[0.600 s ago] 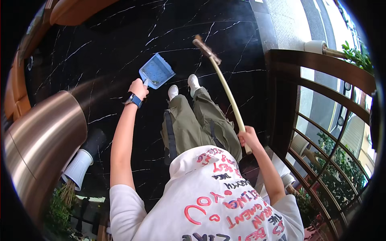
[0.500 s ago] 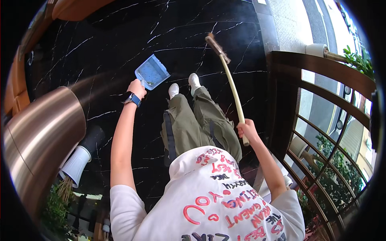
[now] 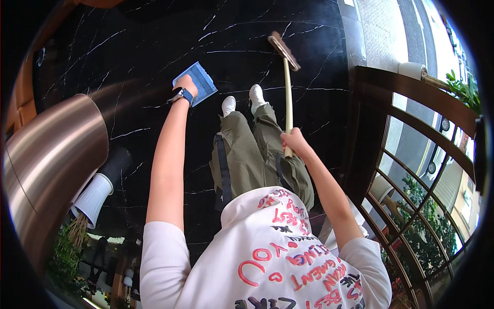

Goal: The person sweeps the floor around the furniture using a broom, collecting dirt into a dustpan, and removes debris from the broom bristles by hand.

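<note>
My left hand (image 3: 187, 86) grips a blue dustpan (image 3: 198, 82) held out low over the black marble floor (image 3: 154, 46), left of my white shoes (image 3: 242, 100). My right hand (image 3: 293, 141) is closed around the pale wooden handle of a broom (image 3: 287, 87). The broom's brown brush head rests on the floor ahead of my right foot. A dark watch sits on my left wrist. I wear olive trousers and a white shirt with red lettering.
A large bronze-coloured column (image 3: 46, 159) rises at the left, with a white planter (image 3: 95, 198) and greenery at its base. A dark wooden frame with glass panes (image 3: 411, 170) runs along the right. A pale paved strip (image 3: 381, 31) lies beyond it.
The broom has swung right and more upright, its head moving farther ahead of my feet. The dustpan has stayed in roughly the same spot left of my shoes.
</note>
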{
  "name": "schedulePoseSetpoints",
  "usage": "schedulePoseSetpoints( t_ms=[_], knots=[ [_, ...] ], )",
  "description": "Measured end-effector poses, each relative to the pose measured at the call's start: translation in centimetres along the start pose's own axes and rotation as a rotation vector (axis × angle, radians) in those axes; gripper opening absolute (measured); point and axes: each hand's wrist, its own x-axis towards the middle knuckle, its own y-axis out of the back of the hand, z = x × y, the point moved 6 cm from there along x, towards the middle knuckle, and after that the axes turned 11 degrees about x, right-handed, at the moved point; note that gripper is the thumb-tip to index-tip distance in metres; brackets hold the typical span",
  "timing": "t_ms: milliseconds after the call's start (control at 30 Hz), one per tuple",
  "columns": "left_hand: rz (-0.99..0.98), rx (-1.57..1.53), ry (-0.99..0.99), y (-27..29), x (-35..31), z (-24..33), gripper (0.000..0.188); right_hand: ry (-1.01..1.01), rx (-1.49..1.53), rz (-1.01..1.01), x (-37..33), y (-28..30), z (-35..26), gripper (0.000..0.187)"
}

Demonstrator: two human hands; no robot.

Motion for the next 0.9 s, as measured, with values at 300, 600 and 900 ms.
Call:
schedulePoseSetpoints(
  t_ms=[300, 600, 900],
  knots=[
    [-0.097, -0.006, 0.026, 0.7, 0.7, -0.4, 0.017, -0.008, -0.239, -0.222, -3.5, -5.1, 1.2, 0.019],
    [-0.162, -0.026, 0.102, -1.1, -1.8, -2.2, 0.032, -0.296, 0.115, -0.555, -8.8, -4.3, -2.5, 0.014],
    [-0.093, -0.073, 0.107, 0.2, -4.7, -5.6, 0.015, -0.164, -0.132, -0.455, -14.3, -1.4, -5.1, 0.008]
  ],
)
